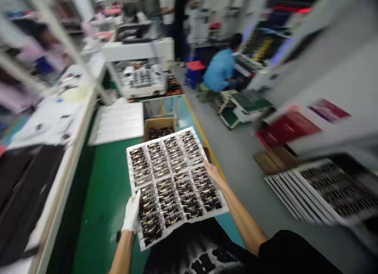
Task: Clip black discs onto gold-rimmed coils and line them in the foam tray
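A white tray (162, 139) spans the space in front of my body, its near edge against my dark shirt. Rows of small dark parts with shiny metal pieces (177, 160) fill its compartments; blur hides their exact kind. My left hand (131, 211), in a white glove, grips the tray's left edge with the thumb on top. On the opposite edge, my bare right hand (212, 172) holds the tray, its fingers partly hidden underneath.
A cardboard box (146, 130) of dark parts stands beyond the tray. An empty-looking white tray (118, 122) lies left of it. Stacked trays (301, 195) are at right. A long workbench (79, 120) runs along the left. A person in blue (220, 71) crouches by a machine.
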A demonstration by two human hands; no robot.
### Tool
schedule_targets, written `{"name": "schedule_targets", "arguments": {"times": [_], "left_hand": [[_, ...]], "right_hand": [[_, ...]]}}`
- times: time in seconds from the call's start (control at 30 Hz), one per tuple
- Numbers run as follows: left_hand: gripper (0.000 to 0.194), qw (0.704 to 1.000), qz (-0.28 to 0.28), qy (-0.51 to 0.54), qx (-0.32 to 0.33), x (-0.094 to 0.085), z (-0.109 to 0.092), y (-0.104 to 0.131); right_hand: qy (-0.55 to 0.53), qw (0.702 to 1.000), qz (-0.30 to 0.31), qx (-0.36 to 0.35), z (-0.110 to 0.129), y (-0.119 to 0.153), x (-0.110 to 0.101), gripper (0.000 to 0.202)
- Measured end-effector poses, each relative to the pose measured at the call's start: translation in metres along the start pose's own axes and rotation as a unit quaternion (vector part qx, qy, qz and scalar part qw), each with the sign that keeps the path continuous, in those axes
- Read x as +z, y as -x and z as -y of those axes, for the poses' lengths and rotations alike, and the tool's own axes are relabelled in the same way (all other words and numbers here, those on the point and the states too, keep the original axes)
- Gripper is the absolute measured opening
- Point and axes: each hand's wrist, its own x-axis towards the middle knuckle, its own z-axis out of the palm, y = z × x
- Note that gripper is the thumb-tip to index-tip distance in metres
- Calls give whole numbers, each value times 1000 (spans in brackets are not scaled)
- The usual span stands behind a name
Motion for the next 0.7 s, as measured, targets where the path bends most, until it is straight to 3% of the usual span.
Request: {"name": "schedule_targets", "arguments": {"times": [0.13,0.3,0.43,0.53,0.7], "left_hand": [[53,986,103,-120,49,69,-46,5],[51,938,200,-240,149,185,-72,39],[50,893,264,-286,226,287,-78,91],[49,876,307,-289,233,360,-79,141],[56,825,383,-323,260,474,-80,220]], "right_hand": [[-53,990,-115,62,-48,31,-76,39],[-93,962,-218,136,-124,73,-177,35],[-108,941,-276,162,-178,104,-262,35],[-125,922,-319,178,-216,125,-322,35],[-176,869,-410,214,-281,164,-393,38]]}}
